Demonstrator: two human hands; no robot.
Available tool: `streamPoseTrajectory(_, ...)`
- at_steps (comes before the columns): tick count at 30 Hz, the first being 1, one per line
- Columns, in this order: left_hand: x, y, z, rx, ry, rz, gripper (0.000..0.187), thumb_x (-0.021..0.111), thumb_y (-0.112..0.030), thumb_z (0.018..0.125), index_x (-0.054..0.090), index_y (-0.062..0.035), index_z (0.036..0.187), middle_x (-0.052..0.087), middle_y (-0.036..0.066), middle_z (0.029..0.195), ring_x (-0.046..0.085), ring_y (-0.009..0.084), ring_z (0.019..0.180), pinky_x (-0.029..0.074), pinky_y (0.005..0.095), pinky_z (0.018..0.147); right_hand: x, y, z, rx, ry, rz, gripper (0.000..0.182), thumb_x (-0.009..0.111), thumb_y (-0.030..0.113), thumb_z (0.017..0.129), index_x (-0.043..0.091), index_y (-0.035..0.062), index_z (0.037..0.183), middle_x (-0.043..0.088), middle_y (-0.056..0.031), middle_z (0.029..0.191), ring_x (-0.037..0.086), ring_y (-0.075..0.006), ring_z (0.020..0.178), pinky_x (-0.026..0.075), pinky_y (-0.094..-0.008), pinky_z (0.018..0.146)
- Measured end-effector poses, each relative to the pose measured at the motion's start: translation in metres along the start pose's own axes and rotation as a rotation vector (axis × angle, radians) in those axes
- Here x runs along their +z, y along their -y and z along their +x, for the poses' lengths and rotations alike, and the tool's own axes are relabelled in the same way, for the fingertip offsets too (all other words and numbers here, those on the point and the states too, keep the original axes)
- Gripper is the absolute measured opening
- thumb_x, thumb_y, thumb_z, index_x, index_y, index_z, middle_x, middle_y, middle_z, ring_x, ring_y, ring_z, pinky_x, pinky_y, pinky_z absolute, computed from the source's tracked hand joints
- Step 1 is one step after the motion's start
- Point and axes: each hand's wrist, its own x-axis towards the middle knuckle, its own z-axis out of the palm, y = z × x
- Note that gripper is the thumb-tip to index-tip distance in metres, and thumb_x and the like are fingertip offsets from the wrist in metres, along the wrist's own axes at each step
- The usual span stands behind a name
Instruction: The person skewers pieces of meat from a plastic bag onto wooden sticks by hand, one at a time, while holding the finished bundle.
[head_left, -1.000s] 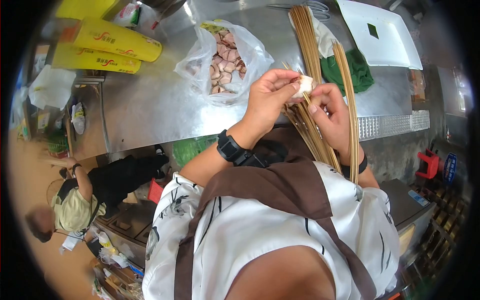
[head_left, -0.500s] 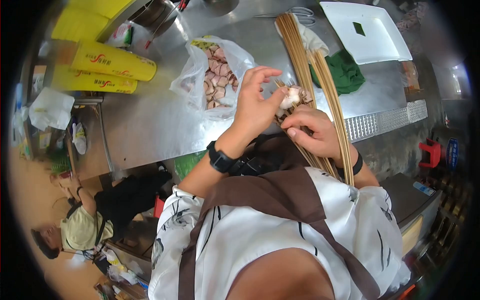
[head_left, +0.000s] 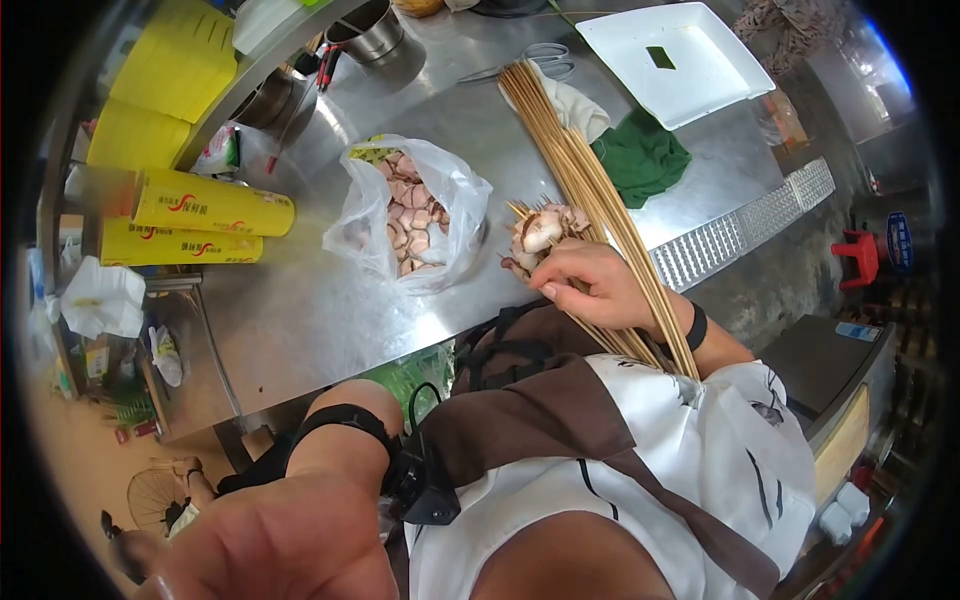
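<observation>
My right hand is closed around several thin skewers, with pale and pinkish meat pieces clustered at their upper ends. Long bamboo sticks lie in a bundle beside and behind that hand, running from the table down to my forearm. Close to the camera at the lower left, my left hand shows its bare palm, open with nothing in it; most of its fingers are cut off by the frame edge. On the metal table, a clear plastic bag stands open with sliced pinkish meat inside.
Yellow rolls lie at the table's left. Toward the back are scissors, a white tray, a green cloth and metal pots. A perforated metal strip edges the right. Another person is at the lower left.
My left hand has left the meat pieces and come back and down toward the camera. My right hand keeps its hold on the skewers. The view has shifted.
</observation>
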Motion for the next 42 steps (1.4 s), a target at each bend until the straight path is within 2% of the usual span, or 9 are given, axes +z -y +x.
streamPoseTrajectory(5, -0.007, -0.001, -0.001, -0.008, 0.076, -0.233, 0.046, 0.058, 0.007, 0.068, 0.049, -0.0156, 0.107, 0.047, -0.008, 0.096, 0.044, 0.0067, 0.097, 0.037, 0.0231, 0.079, 0.001, 0.008, -0.001, 0.075, 0.001, 0.041, 0.009, 0.053, 0.006, 0.078, 0.058, 0.0016, 0.084, 0.053, -0.0075, 0.069, 0.051, -0.0209, 0.066, 0.039, -0.0319, 0.06)
streamPoseTrajectory(8, -0.011, -0.013, -0.002, -0.021, 0.136, -0.052, 0.047, 0.057, 0.008, 0.068, 0.049, -0.0145, 0.108, 0.047, -0.008, 0.097, 0.043, 0.0079, 0.098, 0.037, 0.0243, 0.08, 0.006, 0.002, -0.003, 0.042, -0.003, 0.03, 0.01, 0.053, 0.006, 0.078, 0.058, 0.0015, 0.084, 0.053, -0.0078, 0.069, 0.052, -0.0213, 0.066, 0.039, -0.0317, 0.06)
streamPoseTrajectory(21, -0.005, -0.028, -0.01, 0.153, 0.081, 0.156, 0.043, 0.055, 0.001, 0.072, 0.049, -0.0113, 0.113, 0.048, -0.002, 0.113, 0.041, 0.0113, 0.108, 0.032, 0.0295, 0.082, 0.013, 0.006, -0.005, 0.017, 0.006, 0.014, 0.01, 0.053, 0.005, 0.078, 0.059, 0.0016, 0.085, 0.055, -0.0076, 0.07, 0.053, -0.021, 0.067, 0.04, -0.0312, 0.061)
streamPoseTrajectory(27, -0.013, -0.034, -0.019, 0.179, 0.051, 0.004, 0.043, 0.058, -0.006, 0.073, 0.049, -0.0146, 0.114, 0.046, -0.001, 0.119, 0.039, 0.0142, 0.114, 0.031, 0.0323, 0.085, 0.012, 0.01, -0.005, 0.076, 0.036, 0.014, 0.009, 0.054, 0.004, 0.078, 0.059, 0.0016, 0.085, 0.055, -0.0074, 0.071, 0.054, -0.0208, 0.067, 0.041, -0.0311, 0.062)
streamPoseTrajectory(31, -0.026, -0.018, -0.067, -0.516, -0.776, 0.03, 0.031, 0.047, -0.011, 0.078, 0.052, -0.0045, 0.108, 0.046, 0.014, 0.119, 0.047, 0.0191, 0.09, 0.037, 0.0294, 0.077, 0.013, 0.006, -0.002, 0.008, 0.042, -0.014, 0.009, 0.054, 0.004, 0.078, 0.058, 0.0014, 0.085, 0.055, -0.008, 0.071, 0.054, -0.0204, 0.067, 0.041, -0.0306, 0.061)
streamPoseTrajectory(32, -0.028, 0.015, -0.06, -0.847, -0.132, 0.483, 0.027, 0.049, -0.007, 0.08, 0.051, -0.0001, 0.106, 0.053, 0.015, 0.108, 0.052, 0.0164, 0.083, 0.041, 0.0259, 0.07, 0.015, 0.006, -0.003, -0.021, 0.025, -0.01, 0.01, 0.053, 0.003, 0.077, 0.057, 0.0012, 0.087, 0.056, -0.0087, 0.073, 0.054, -0.0199, 0.066, 0.042, -0.0299, 0.06)
streamPoseTrajectory(33, -0.034, 0.037, -0.071, -1.19, -0.089, 0.337, 0.025, 0.051, -0.007, 0.081, 0.052, 0.0003, 0.105, 0.058, 0.013, 0.097, 0.056, 0.0139, 0.076, 0.043, 0.022, 0.063, 0.015, 0.005, -0.003, -0.021, 0.022, 0.007, 0.011, 0.053, 0.002, 0.077, 0.057, 0.0013, 0.087, 0.057, -0.0096, 0.075, 0.055, -0.0212, 0.068, 0.042, -0.0307, 0.061)
streamPoseTrajectory(35, -0.028, 0.07, -0.116, -1.522, -0.129, 0.117, 0.02, 0.054, -0.012, 0.084, 0.052, -0.0009, 0.101, 0.06, 0.009, 0.091, 0.057, 0.0105, 0.074, 0.043, 0.0213, 0.058, 0.016, 0.005, -0.002, -0.033, 0.03, 0.005, 0.011, 0.053, 0.002, 0.077, 0.057, 0.0012, 0.087, 0.057, -0.0097, 0.075, 0.055, -0.0213, 0.069, 0.043, -0.0309, 0.061)
streamPoseTrajectory(42, 0.0, 0.096, -0.165, -1.665, -0.201, 0.025, 0.024, 0.063, -0.012, 0.08, 0.049, 0.0006, 0.095, 0.06, 0.008, 0.08, 0.057, 0.0097, 0.063, 0.043, 0.0196, 0.051, 0.014, 0.003, 0.001, 0.015, 0.029, -0.017, 0.011, 0.052, 0.001, 0.076, 0.056, 0.0005, 0.087, 0.057, -0.0095, 0.073, 0.056, -0.0221, 0.069, 0.044, -0.0313, 0.062)
